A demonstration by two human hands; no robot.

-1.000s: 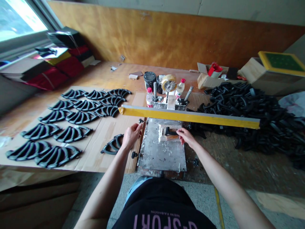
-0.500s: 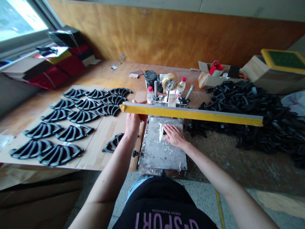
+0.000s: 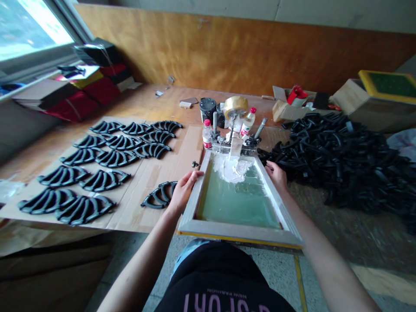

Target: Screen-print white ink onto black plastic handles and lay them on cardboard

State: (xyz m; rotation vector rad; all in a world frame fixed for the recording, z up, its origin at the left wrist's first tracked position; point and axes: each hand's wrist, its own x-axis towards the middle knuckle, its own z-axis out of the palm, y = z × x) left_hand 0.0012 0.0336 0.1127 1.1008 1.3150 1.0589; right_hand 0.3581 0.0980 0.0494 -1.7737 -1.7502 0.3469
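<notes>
Across the wooden workbench (image 3: pixel 152 100) lies a cardboard sheet (image 3: pixel 130 212) on the left, with rows of black curved pieces (image 3: pixel 105 181) set out in fan shapes. A heap of similar black pieces (image 3: pixel 341 160) covers much of the right side. Between them, directly before the person, is the screen frame (image 3: pixel 240 234): pale, scuffed rails, a yellow strip along the near underside, and green mesh (image 3: pixel 234 206). White paste (image 3: pixel 231 171) is smeared thickly at the mesh's far end and thinly down its right edge.

The near rail sits just in front of the person's waist. A strip of bare cardboard runs between the rows and the left rail, narrowed by one small fan (image 3: pixel 159 195). On the right, the heap's edge comes close to the far corner.

The left hand (image 3: pixel 184 186) is curled with its thumb at the left rail; the right hand (image 3: pixel 277 175) is half-closed beside the right rail. Whether either is clamped on the frame, I cannot tell. A black knob (image 3: pixel 195 164) lies just beyond the left hand.
</notes>
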